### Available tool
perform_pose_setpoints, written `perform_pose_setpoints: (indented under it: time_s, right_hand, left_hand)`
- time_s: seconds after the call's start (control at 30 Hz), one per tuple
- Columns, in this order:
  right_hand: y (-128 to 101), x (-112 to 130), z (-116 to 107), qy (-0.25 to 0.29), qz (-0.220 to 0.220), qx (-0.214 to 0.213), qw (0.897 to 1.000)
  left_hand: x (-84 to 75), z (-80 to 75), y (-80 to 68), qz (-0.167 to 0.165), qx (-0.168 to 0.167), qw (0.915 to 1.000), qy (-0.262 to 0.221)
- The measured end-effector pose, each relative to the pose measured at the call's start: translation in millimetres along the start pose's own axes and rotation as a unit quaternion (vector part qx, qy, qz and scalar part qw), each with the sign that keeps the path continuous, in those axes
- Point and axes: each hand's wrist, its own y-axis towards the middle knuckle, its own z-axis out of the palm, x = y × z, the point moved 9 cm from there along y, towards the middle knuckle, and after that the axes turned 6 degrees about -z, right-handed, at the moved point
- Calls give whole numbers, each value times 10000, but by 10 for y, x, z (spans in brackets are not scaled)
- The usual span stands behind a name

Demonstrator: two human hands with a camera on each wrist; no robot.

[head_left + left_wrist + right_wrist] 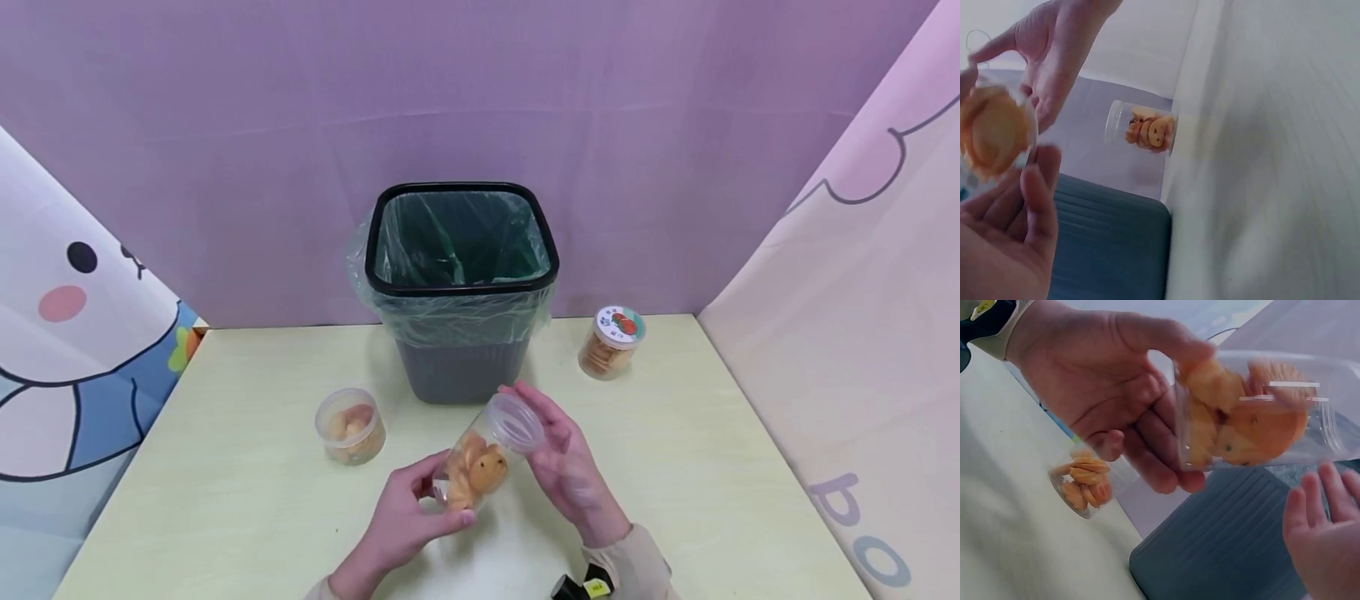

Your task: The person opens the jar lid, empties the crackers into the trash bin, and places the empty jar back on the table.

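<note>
My left hand [401, 517] grips a clear plastic jar [472, 471] near its base, thumb on the near side and fingers behind. Inside are golden-brown biscuits [1254, 428], one with a small animal face. The jar leans, its clear round top pointing up and to the right. My right hand [566, 471] is beside that top, its fingers extended along the far side. In the right wrist view the right hand's fingertips [1329, 478] are just below the jar's rim. From the left wrist view, the jar's biscuit-filled base [994, 134] faces the camera.
A grey waste bin [461, 367] with a black rim and a green liner stands behind my hands. To its left sits a short clear tub [351, 427] of biscuits. A biscuit jar [611, 343] with a printed lid stands on the right. Fabric backdrops [465, 92] surround the table.
</note>
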Motion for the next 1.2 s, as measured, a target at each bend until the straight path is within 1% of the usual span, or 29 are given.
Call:
perform_pose_setpoints:
  time_s: [0.07,0.17,0.3,0.4,0.47,0.53,0.6,0.67,0.77,0.87,0.93,1.03,1.1,1.2]
  right_hand:
    - [-14,5,-11,-28,48,-250,9997]
    - [-26,17,-12,-132,88,-649,9978]
    - [-31,51,8,-391,93,-1185,9921]
    - [-42,74,20,-701,167,-1675,9832]
    - [-53,74,25,-857,282,-2024,9751]
    - [-60,60,28,-925,412,-2328,9672]
    - [-66,33,29,-920,543,-2533,9615]
    - [-68,12,32,-931,621,-2617,9586]
    - [-69,-6,33,-927,639,-2601,9590]
    - [-69,-5,26,-909,583,-2540,9612]
    - [-72,-1,16,-878,558,-2525,9620]
    - [-75,1,-4,-867,529,-2466,9638]
    - [-74,3,-13,-861,515,-2411,9653]
    - [-65,6,-15,-781,437,-2234,9706]
  left_hand:
    - [-35,-45,-6,86,-403,9989,215]
    - [-70,-100,-12,190,-911,9941,549]
    - [-143,-133,-20,470,-1347,9843,1039]
    - [-213,-134,-40,771,-1637,9709,1569]
    - [-259,-128,-60,980,-1845,9581,1960]
    - [-299,-121,-80,1135,-2041,9460,2247]
    - [-329,-114,-96,1231,-2183,9367,2443]
    - [-349,-108,-103,1274,-2254,9311,2568]
    - [-370,-98,-102,1323,-2260,9276,2666]
    - [-392,-91,-88,1399,-2176,9285,2663]
    - [-392,-90,-72,1369,-2069,9336,2585]
    - [-370,-92,-38,1203,-1821,9480,2317]
    - [-331,-89,-13,990,-1582,9615,2015]
    - [-250,-70,21,632,-1144,9809,1443]
